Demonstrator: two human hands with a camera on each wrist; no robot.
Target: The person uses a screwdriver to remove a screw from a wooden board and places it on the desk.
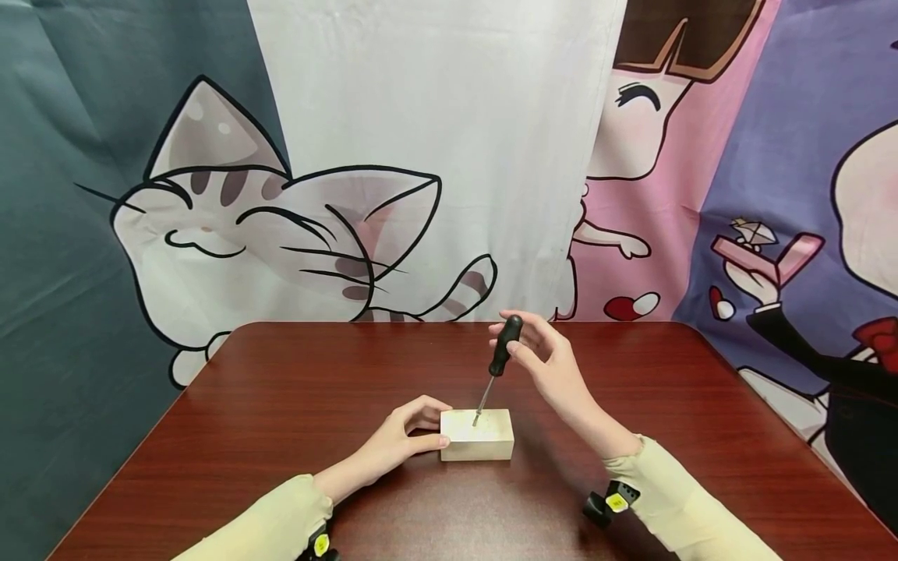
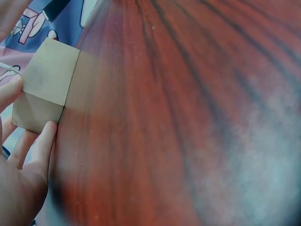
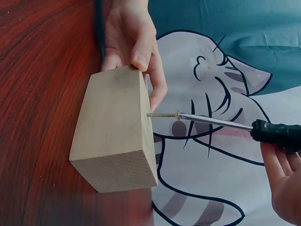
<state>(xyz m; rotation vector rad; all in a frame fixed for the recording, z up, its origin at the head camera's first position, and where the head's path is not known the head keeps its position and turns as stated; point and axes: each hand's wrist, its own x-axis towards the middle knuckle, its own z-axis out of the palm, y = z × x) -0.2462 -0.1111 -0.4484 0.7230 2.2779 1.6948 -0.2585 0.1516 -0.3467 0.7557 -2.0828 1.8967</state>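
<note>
A pale wooden block [image 1: 477, 450] lies on the table, its left end gripped by my left hand [image 1: 393, 438] between thumb and fingers. In the right wrist view a thin brass-coloured screw [image 3: 162, 115] stands up from the block's top face, most of its thread showing. The screwdriver [image 1: 505, 345], with a black handle and a metal shaft [image 3: 216, 122], meets the screw's head with its tip. It leans slightly toward the right. My right hand [image 1: 557, 370] holds the handle between thumb and fingers, above and to the right of the block.
A dark red-brown wooden table [image 1: 316, 374] surrounds the block on all sides. Behind its far edge hangs a cloth backdrop [image 1: 449, 93] with a cartoon cat and figures. Black devices with yellow marks, such as this wrist camera [image 1: 606, 502], sit on both wrists.
</note>
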